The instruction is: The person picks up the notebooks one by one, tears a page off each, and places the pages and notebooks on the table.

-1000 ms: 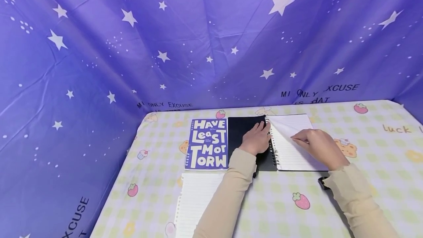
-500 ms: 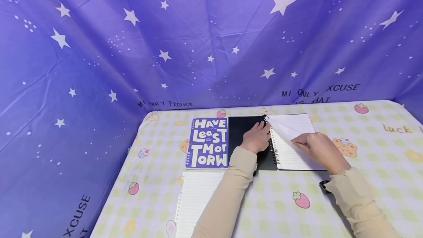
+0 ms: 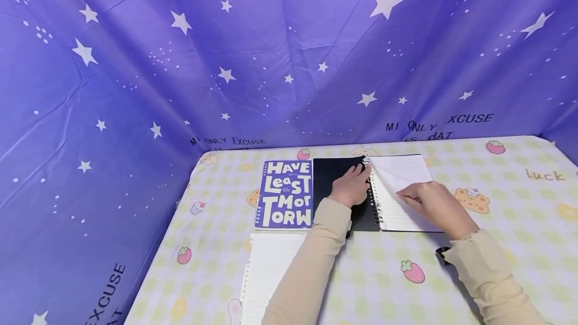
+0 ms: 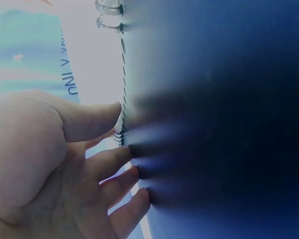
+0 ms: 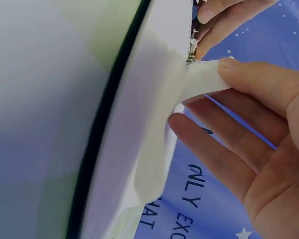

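Observation:
An open spiral notebook [image 3: 406, 214] lies on the table, its lined pages to the right and its black cover [image 3: 327, 174] folded out to the left. My left hand [image 3: 351, 188] rests on the cover beside the coil [image 4: 123, 74], fingers spread and fairly straight, fingertips touching the black surface. With thumb and fingers, my right hand [image 3: 438, 207] pinches a lifted sheet [image 5: 204, 79]. That sheet slants up from the upper end of the coil and bends towards my right hand. Rough white bits of paper show at the top of the coil.
Left of the cover lies a purple notebook [image 3: 284, 194] with large white lettering. Loose lined sheets [image 3: 266, 270] with punched edges lie nearer, partly under my left forearm. A checked cloth covers the table [image 3: 375, 280]; a purple star curtain [image 3: 271, 54] stands behind it.
My hands stay almost in place, the right one still pinching the sheet near the coil's top. The head view has shifted slightly.

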Demonstrator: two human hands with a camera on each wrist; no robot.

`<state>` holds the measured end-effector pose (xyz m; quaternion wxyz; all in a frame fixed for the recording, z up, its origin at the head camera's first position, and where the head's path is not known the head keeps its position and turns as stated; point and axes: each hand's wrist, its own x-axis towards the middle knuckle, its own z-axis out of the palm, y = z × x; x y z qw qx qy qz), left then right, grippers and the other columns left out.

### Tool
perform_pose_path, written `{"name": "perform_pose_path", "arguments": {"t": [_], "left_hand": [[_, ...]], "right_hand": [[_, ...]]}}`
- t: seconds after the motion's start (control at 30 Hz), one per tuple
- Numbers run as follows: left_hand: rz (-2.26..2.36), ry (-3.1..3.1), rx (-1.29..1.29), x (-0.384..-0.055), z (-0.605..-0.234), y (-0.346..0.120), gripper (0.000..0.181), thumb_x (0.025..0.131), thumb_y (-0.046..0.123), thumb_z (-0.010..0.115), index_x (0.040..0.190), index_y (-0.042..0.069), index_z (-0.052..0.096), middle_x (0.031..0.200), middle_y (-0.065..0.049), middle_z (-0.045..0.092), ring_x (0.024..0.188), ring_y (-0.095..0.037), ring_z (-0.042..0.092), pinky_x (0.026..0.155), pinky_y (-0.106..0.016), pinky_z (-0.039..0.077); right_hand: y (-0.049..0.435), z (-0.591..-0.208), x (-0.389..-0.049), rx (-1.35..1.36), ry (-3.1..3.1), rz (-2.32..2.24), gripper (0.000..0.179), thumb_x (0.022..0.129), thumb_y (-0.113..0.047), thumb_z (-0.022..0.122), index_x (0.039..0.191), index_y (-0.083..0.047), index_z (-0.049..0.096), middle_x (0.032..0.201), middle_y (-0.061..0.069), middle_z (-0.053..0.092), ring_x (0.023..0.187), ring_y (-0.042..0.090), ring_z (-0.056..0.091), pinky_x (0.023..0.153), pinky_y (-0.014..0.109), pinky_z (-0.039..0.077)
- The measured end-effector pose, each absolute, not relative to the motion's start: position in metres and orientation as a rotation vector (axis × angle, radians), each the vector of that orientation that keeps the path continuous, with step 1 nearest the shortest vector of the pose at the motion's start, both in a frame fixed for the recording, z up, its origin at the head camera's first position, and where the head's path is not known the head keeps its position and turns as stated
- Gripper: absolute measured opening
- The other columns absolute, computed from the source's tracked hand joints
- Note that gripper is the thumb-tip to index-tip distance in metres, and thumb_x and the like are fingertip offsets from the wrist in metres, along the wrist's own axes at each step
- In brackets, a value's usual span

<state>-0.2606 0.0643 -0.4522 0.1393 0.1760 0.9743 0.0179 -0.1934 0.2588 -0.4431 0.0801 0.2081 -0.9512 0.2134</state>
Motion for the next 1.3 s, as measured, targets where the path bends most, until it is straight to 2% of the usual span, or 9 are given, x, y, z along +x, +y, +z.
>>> {"name": "perform_pose_path", "arguments": {"t": [0.2, 0.47, 0.57, 0.67, 0.8, 0.93, 1.07, 1.17, 1.3], "left_hand": [[0.055, 2.811, 0.512, -0.263, -0.450, 0.061, 0.055, 0.108, 0.036, 0.036, 0.159, 0.038, 0.015, 0.165, 0.015, 0.017, 0.151, -0.004, 0.016, 0.107, -0.025, 0.043], [0.112, 2.798, 0.505, -0.267, -0.451, 0.058, 0.057, 0.108, 0.019, 0.033, 0.159, 0.037, 0.017, 0.165, 0.014, 0.018, 0.152, -0.006, 0.016, 0.105, -0.032, 0.046], [0.126, 2.782, 0.516, -0.268, -0.452, 0.057, 0.059, 0.107, 0.015, 0.034, 0.159, 0.038, 0.016, 0.165, 0.014, 0.017, 0.152, -0.005, 0.014, 0.083, -0.024, 0.049], [0.166, 2.760, 0.534, -0.269, -0.453, 0.056, 0.064, 0.106, 0.008, 0.035, 0.159, 0.038, 0.016, 0.165, 0.015, 0.015, 0.152, -0.004, 0.012, 0.056, -0.023, 0.036], [0.223, 2.747, 0.548, -0.269, -0.454, 0.053, 0.068, 0.104, 0.002, 0.036, 0.158, 0.039, 0.016, 0.165, 0.016, 0.013, 0.152, -0.003, 0.010, 0.049, -0.025, 0.024], [0.221, 2.760, 0.569, -0.268, -0.454, 0.052, 0.060, 0.107, 0.013, 0.036, 0.158, 0.039, 0.017, 0.165, 0.016, 0.015, 0.151, -0.003, 0.012, 0.056, -0.024, 0.034], [0.183, 2.776, 0.603, -0.268, -0.455, 0.052, 0.055, 0.109, 0.024, 0.035, 0.159, 0.038, 0.018, 0.164, 0.015, 0.018, 0.151, -0.003, 0.014, 0.091, -0.022, 0.047], [0.174, 2.779, 0.615, -0.268, -0.456, 0.052, 0.053, 0.109, 0.028, 0.034, 0.159, 0.037, 0.018, 0.164, 0.014, 0.018, 0.151, -0.004, 0.015, 0.115, -0.028, 0.035], [0.208, 2.769, 0.619, -0.269, -0.457, 0.052, 0.052, 0.109, 0.030, 0.034, 0.159, 0.036, 0.019, 0.164, 0.013, 0.019, 0.151, -0.004, 0.015, 0.120, -0.030, 0.028]], "right_hand": [[0.268, -0.439, -0.184, 0.655, -2.873, 0.670, 0.012, 0.085, -0.007, 0.074, 0.094, -0.010, 0.081, 0.093, 0.004, 0.077, 0.093, 0.032, 0.072, 0.082, 0.050, 0.057], [0.276, -0.438, -0.173, 0.673, -2.870, 0.613, 0.013, 0.084, -0.007, 0.075, 0.095, -0.011, 0.080, 0.097, 0.006, 0.077, 0.098, 0.037, 0.071, 0.084, 0.055, 0.054], [0.277, -0.436, -0.168, 0.660, -2.870, 0.586, 0.012, 0.085, -0.010, 0.075, 0.096, -0.012, 0.080, 0.096, 0.005, 0.077, 0.097, 0.036, 0.071, 0.083, 0.055, 0.054], [0.278, -0.433, -0.163, 0.663, -2.843, 0.555, 0.011, 0.085, -0.013, 0.076, 0.095, -0.016, 0.079, 0.095, -0.001, 0.076, 0.095, 0.032, 0.071, 0.081, 0.053, 0.055], [0.278, -0.428, -0.157, 0.689, -2.800, 0.499, 0.011, 0.084, -0.015, 0.077, 0.093, -0.020, 0.079, 0.092, -0.010, 0.075, 0.091, 0.024, 0.073, 0.077, 0.046, 0.057], [0.280, -0.421, -0.152, 0.701, -2.894, 0.476, 0.011, 0.086, -0.016, 0.076, 0.094, -0.023, 0.078, 0.092, -0.010, 0.075, 0.088, 0.018, 0.072, 0.075, 0.042, 0.057], [0.281, -0.418, -0.147, 0.736, -2.987, 0.478, 0.009, 0.087, -0.020, 0.076, 0.094, -0.025, 0.077, 0.091, -0.013, 0.074, 0.084, 0.009, 0.069, 0.071, 0.034, 0.056], [0.281, -0.417, -0.144, 0.780, -2.950, 0.472, 0.010, 0.085, -0.020, 0.077, 0.092, -0.027, 0.077, 0.089, -0.017, 0.072, 0.083, 0.006, 0.068, 0.070, 0.032, 0.056], [0.278, -0.416, -0.141, 0.848, -2.825, 0.489, 0.013, 0.088, -0.020, 0.075, 0.100, -0.024, 0.076, 0.107, -0.010, 0.070, 0.102, 0.016, 0.066, 0.089, 0.026, 0.052]]}}
